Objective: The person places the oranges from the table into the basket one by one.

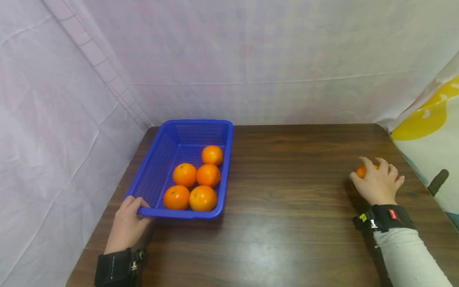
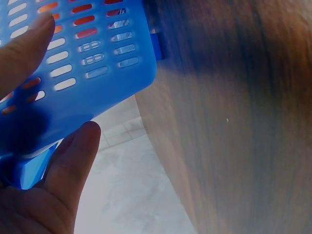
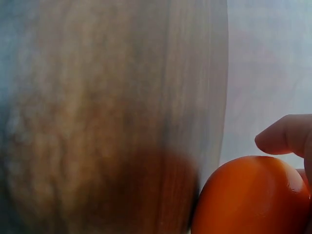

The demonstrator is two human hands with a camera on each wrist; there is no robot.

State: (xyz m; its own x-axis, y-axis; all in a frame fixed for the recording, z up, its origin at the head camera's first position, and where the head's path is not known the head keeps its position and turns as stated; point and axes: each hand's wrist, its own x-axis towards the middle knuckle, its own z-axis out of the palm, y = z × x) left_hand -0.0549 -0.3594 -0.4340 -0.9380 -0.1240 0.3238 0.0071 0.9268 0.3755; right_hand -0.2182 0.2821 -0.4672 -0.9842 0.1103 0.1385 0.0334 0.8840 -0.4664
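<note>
At the near left corner of a blue plastic basket (image 1: 184,214), my left hand (image 1: 130,221) grips the rim. In the left wrist view its thumb and a finger lie at the slotted basket wall (image 2: 107,63). Several oranges (image 1: 203,198) sit in the near and right part of the basket. Far to the right on the table, my right hand (image 1: 379,183) reaches over a single orange (image 1: 361,172) with its fingers spread and bent. The right wrist view shows this orange (image 3: 251,200) up close, with a fingertip just above it and a small gap between.
The brown wooden table (image 1: 272,191) carries the basket on its left side. A pale cloth (image 1: 251,59) hangs behind the table, and another white cloth (image 1: 43,139) hangs along the left. At the right edge is a sheet with a yellow pattern (image 1: 424,119).
</note>
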